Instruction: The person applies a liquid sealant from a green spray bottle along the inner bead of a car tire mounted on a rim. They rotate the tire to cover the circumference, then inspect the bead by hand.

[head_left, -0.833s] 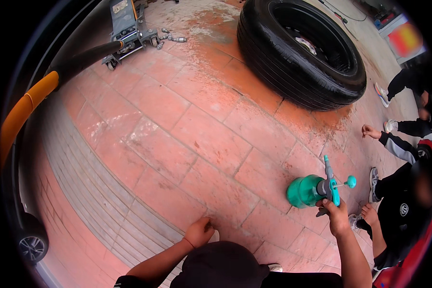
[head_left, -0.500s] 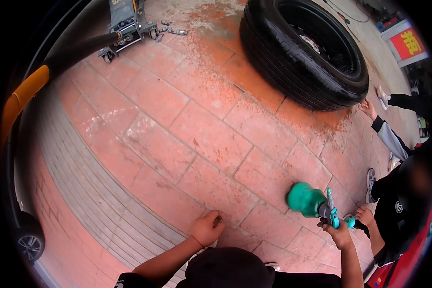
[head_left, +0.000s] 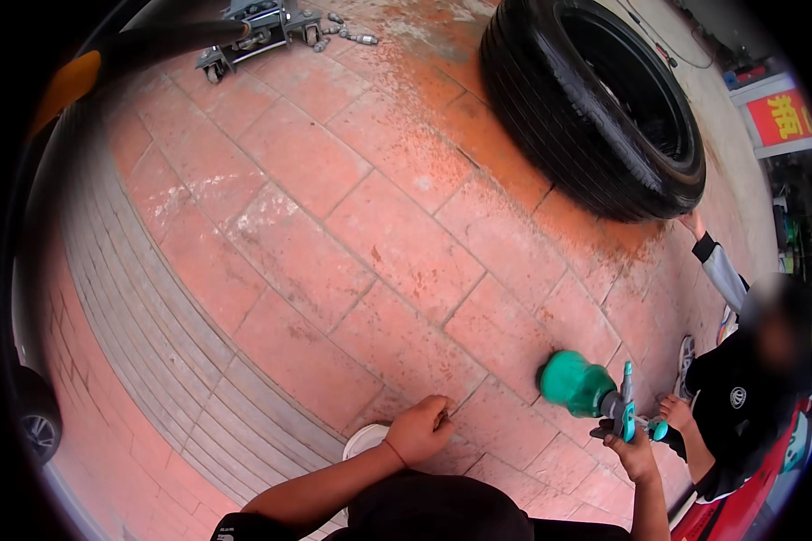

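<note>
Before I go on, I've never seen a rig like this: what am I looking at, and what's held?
No machine here: this is bare-handed human work, seen from a fisheye camera on the worker's head, so straight edges curve. The right hand has its grip on a green spray bottle. The left hand is curled; I can't tell whether it holds anything. On the reddish paving are a large black tyre and a wheeled jack. Another person's hand is at the tyre's edge.

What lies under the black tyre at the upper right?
Orange-stained paving borders the tyre, and a co-worker's hand is at its lower right edge. The ground beneath is covered; whether the fingertips reach under cannot be told.
</note>
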Motion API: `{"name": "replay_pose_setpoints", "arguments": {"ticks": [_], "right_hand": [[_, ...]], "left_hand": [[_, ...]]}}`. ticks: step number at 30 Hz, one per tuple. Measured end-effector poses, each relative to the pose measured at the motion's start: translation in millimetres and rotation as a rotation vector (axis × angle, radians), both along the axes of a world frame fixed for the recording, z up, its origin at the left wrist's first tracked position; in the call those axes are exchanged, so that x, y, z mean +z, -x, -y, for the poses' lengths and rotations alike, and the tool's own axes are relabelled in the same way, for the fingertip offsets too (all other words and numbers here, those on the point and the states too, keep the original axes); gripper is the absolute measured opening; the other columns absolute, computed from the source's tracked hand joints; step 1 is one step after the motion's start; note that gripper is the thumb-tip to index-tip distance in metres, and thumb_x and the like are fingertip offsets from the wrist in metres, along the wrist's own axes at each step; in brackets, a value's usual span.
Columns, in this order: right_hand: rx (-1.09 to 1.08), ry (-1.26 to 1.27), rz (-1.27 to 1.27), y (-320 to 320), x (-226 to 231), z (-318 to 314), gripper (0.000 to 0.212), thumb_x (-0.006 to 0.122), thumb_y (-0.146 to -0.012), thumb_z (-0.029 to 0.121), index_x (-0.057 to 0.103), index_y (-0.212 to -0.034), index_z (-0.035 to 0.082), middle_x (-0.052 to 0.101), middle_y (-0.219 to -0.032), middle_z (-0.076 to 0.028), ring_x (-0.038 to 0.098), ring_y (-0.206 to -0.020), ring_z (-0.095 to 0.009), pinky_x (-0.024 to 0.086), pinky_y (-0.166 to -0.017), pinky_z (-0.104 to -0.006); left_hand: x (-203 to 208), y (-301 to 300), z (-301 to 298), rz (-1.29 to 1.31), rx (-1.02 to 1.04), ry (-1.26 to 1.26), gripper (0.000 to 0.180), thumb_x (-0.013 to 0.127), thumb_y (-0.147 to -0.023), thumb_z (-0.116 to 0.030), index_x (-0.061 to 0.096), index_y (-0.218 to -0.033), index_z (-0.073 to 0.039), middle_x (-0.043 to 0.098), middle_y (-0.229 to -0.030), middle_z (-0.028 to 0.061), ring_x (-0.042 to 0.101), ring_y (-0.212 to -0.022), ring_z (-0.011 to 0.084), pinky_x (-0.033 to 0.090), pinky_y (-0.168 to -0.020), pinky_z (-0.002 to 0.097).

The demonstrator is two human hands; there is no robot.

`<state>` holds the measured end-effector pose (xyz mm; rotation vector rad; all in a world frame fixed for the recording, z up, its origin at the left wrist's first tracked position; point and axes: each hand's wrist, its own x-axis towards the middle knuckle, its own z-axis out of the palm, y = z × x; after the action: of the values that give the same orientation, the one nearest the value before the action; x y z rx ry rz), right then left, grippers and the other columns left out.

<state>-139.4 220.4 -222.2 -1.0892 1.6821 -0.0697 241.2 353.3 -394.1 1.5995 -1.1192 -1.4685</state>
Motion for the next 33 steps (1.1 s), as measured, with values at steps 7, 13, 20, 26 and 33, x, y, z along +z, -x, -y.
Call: {"name": "replay_pose_setpoints", "arguments": {"ticks": [7, 13, 20, 26, 33], "right_hand": [[0.008, 0.008, 0.001, -1.5, -1.0, -2.4, 0.037, 0.072, -0.094, 0.01, 0.059, -0.123, -0.009, 0.072, -0.112, -0.017, 0.069, -0.109, -0.027, 0.052, -0.098, -0.0386], [0.052, -0.011, -0.074, -7.9, 6.8, 0.2, 0.04, 0.074, -0.092, 0.014, 0.061, -0.121, -0.009, 0.074, -0.111, -0.017, 0.069, -0.109, -0.025, 0.051, -0.1, -0.0379], [0.097, 0.011, -0.127, 5.4, 9.3, 3.9, 0.048, 0.077, -0.091, 0.02, 0.061, -0.125, -0.009, 0.073, -0.116, -0.016, 0.066, -0.112, -0.024, 0.05, -0.102, -0.039], [0.039, -0.017, -0.014, 2.2, 10.8, -3.3, 0.055, 0.078, -0.091, 0.023, 0.057, -0.131, -0.007, 0.071, -0.117, -0.015, 0.066, -0.112, -0.026, 0.051, -0.102, -0.041], [-0.133, -0.005, 0.213, -50.7, 1.6, -13.2, 0.043, 0.076, -0.091, 0.016, 0.053, -0.123, -0.001, 0.068, -0.106, -0.013, 0.067, -0.095, -0.021, 0.056, -0.083, -0.0368]], "left_hand": [[-7.5, 3.5, -3.8, -0.021, 0.001, 0.013, 0.026, 0.066, -0.087, -0.015, 0.064, -0.112, -0.005, 0.065, -0.086, 0.0121, 0.065, -0.072, 0.025, 0.053, -0.067, 0.0371], [-2.2, -1.9, -1.1, -0.027, -0.066, -0.042, 0.028, 0.065, -0.087, -0.016, 0.064, -0.113, -0.005, 0.067, -0.093, 0.0138, 0.066, -0.079, 0.0285, 0.054, -0.073, 0.0389], [-6.1, -0.7, -0.2, -0.047, -0.137, -0.04, 0.028, 0.064, -0.091, -0.012, 0.062, -0.118, -0.006, 0.067, -0.089, 0.0105, 0.066, -0.077, 0.0221, 0.054, -0.073, 0.0348], [2.5, 2.9, 12.2, -0.019, -0.229, -0.018, 0.031, 0.065, -0.089, -0.013, 0.061, -0.118, -0.005, 0.066, -0.091, 0.0113, 0.065, -0.075, 0.0238, 0.054, -0.072, 0.0364], [67.4, 25.5, 89.2, -0.08, -0.315, 0.173, 0.038, 0.067, -0.089, -0.013, 0.057, -0.124, -0.003, 0.066, -0.1, 0.0122, 0.065, -0.08, 0.0234, 0.055, -0.072, 0.0356]]}}
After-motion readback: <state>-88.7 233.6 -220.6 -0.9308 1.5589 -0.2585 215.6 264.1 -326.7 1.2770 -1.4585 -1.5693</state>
